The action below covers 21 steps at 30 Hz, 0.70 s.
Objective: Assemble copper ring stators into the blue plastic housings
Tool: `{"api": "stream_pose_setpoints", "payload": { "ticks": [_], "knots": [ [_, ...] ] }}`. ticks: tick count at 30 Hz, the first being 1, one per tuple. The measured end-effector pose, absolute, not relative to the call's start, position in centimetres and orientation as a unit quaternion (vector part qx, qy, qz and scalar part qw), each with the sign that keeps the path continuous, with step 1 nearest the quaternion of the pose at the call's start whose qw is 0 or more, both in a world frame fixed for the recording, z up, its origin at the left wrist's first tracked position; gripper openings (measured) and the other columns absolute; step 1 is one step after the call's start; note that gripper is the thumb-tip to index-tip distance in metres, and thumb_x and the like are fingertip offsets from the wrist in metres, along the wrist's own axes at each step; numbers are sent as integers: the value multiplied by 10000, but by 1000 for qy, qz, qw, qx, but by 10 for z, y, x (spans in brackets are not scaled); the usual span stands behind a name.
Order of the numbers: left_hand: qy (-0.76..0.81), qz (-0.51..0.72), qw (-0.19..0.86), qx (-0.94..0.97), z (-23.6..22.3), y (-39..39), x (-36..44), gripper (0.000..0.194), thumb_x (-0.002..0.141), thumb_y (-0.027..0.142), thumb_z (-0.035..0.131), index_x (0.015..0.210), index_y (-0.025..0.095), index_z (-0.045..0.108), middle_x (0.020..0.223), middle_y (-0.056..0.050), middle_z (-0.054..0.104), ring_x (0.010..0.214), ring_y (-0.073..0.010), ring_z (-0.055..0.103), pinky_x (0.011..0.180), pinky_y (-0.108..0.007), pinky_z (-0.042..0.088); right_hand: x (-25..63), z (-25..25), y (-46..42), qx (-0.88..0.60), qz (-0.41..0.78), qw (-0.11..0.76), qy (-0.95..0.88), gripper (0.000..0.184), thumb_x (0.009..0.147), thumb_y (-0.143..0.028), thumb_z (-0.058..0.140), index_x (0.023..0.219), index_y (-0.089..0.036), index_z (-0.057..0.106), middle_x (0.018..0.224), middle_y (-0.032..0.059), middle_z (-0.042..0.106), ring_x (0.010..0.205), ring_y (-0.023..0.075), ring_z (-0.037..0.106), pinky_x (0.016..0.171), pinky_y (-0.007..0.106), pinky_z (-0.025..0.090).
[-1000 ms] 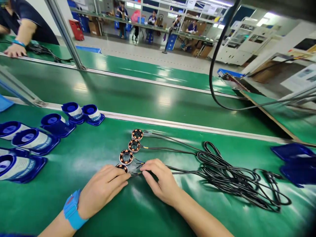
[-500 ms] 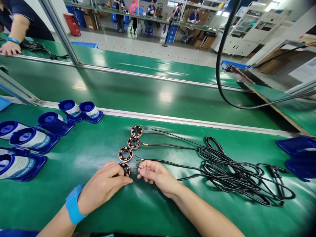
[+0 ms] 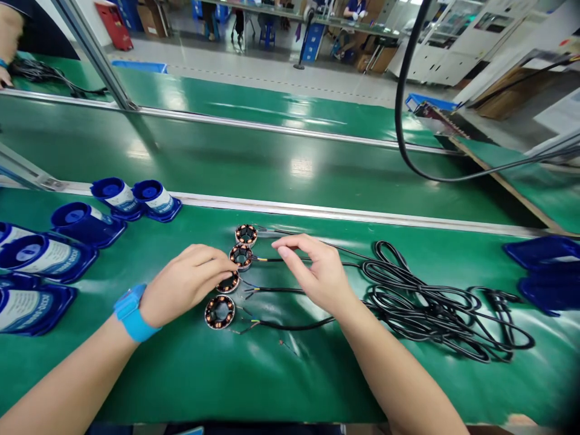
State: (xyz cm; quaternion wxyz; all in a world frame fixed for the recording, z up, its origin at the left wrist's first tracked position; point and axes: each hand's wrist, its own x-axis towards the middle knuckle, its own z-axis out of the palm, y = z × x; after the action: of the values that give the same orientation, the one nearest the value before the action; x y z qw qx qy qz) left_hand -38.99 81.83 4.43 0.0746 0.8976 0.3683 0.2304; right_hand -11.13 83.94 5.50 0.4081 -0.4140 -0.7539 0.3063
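Observation:
Several round motor stators with copper windings lie in a column on the green bench. My left hand (image 3: 188, 281), wearing a blue wristband, has its fingers closed at the third stator (image 3: 228, 283), covering its upper left part. The second stator (image 3: 241, 257) touches the fingertips, and the far stator (image 3: 246, 234) sits beyond it. Nearest me lies the front stator (image 3: 220, 312), untouched, its thin wires running to a black cable (image 3: 290, 327). My right hand (image 3: 317, 272) hovers over the cables to the right, thumb and fingers apart, with nothing visible in it.
Coiled black cables (image 3: 421, 296) spread to the right. Blue plastic housings with labels (image 3: 49, 257) stand at left; more blue parts (image 3: 544, 260) lie at the right edge. A metal rail (image 3: 317, 214) borders the bench. A thick black cable (image 3: 399, 109) hangs ahead. A co-worker's arm (image 3: 6, 36) is far left.
My left hand has left the front stator and moved up to the third one. My right hand has let go of the thin wires and moved up and right. The view has tilted down.

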Motion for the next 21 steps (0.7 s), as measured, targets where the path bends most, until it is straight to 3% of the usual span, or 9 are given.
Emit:
{"api": "stream_pose_setpoints", "payload": {
  "ticks": [9, 12, 15, 18, 21],
  "knots": [
    [351, 206, 114, 907, 27, 855, -381, 171, 1007, 263, 531, 1065, 266, 692, 1052, 19, 713, 966, -136, 635, 894, -284, 454, -133, 28, 871, -399, 391, 266, -786, 219, 1016, -293, 534, 954, -229, 734, 947, -4, 749, 859, 163, 679, 785, 272, 483],
    [355, 230, 153, 893, 26, 851, -382, 167, 1005, 305, 543, 1060, 291, 701, 1071, 28, 719, 1002, -125, 643, 929, -281, 446, -126, 22, 872, -417, 330, 331, -780, 237, 1024, -360, 510, 1044, -249, 717, 1053, 29, 736, 975, 191, 683, 877, 303, 510],
    [386, 255, 140, 876, 24, 854, -380, 255, 976, 445, 573, 1108, 248, 667, 1238, -41, 676, 1202, -196, 596, 1029, -348, 428, -114, 11, 883, -450, 235, 383, -772, 277, 991, -448, 542, 1149, -267, 680, 1184, 60, 701, 1113, 242, 659, 984, 386, 515],
    [420, 251, 126, 863, 18, 860, -377, 372, 957, 498, 579, 1192, 210, 589, 1427, -104, 572, 1439, -297, 406, 1157, -468, 349, -105, 10, 892, -467, 177, 396, -771, 298, 958, -507, 554, 1158, -311, 656, 1168, 53, 710, 1079, 281, 682, 925, 463, 566],
    [416, 220, 162, 867, 10, 865, -378, 309, 963, 440, 569, 1158, 201, 554, 1382, -107, 608, 1413, -280, 452, 1173, -461, 348, -93, 40, 890, -484, 93, 442, -750, 247, 929, -546, 556, 1101, -396, 651, 1174, 60, 703, 1096, 332, 669, 961, 567, 544]
  ]
}}
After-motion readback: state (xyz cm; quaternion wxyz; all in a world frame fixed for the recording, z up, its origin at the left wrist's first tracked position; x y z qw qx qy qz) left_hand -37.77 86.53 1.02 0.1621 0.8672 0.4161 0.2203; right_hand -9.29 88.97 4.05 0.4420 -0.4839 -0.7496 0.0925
